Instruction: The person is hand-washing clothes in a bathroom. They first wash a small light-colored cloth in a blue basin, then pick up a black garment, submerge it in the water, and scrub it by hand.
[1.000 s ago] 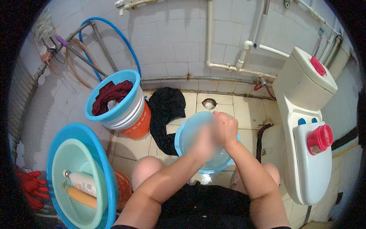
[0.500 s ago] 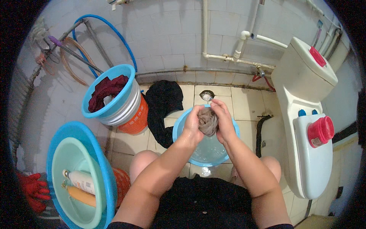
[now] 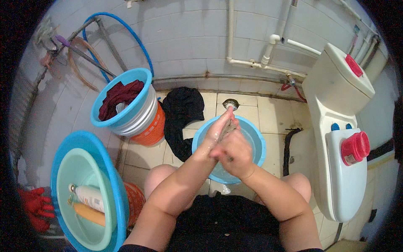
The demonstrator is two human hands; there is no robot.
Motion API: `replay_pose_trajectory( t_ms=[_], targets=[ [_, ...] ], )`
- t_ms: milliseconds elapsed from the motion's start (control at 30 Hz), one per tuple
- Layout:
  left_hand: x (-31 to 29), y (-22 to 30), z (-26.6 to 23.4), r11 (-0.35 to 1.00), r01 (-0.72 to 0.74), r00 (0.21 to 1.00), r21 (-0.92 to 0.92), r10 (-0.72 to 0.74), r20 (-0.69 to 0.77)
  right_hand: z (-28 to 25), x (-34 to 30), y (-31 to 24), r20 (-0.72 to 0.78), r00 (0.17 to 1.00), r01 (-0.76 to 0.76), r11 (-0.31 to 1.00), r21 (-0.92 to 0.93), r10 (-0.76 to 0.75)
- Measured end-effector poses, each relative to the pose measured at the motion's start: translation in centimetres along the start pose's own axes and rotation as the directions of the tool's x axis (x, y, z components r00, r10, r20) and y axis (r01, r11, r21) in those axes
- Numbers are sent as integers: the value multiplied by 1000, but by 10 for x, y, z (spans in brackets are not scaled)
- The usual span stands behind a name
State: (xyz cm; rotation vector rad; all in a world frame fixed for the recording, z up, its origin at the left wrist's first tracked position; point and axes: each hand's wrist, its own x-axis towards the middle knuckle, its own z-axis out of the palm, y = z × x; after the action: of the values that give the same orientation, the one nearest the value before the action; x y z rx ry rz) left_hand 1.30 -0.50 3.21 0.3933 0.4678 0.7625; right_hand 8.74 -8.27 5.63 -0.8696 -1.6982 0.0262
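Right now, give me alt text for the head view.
Both hands, left hand and right hand, press a small grey cloth between them over a blue basin on a tiled floor, beside a white toilet.

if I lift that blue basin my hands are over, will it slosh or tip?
The blue basin seems to hold water, so it would likely feel heavy and slosh. Its thin rim looks like plastic and may flex. Wet hands, left hand and right hand, could slip.

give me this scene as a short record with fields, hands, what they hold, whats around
left hand: pressed against the right, over the basin
right hand: clasped against the left
cloth: small grey piece squeezed between both hands
basin: blue, on the tiled floor, below the hands
black garment: on the floor left of the basin
bucket: blue rim, dark red clothes inside
toilet: white, to the right
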Motion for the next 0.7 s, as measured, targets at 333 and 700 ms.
replay_pose_trajectory(
  t_ms=[333, 700],
  targets=[
    [12, -21, 6, 667, -335, 815, 666, 559, -150, 16, -8, 36, -258, 559, -675, 613, 410, 788],
    [24, -21, -8, 798, -324, 809, 509, 513, -289, 25, -13, 63, -168, 541, -702, 552, 450, 824]
  ],
)
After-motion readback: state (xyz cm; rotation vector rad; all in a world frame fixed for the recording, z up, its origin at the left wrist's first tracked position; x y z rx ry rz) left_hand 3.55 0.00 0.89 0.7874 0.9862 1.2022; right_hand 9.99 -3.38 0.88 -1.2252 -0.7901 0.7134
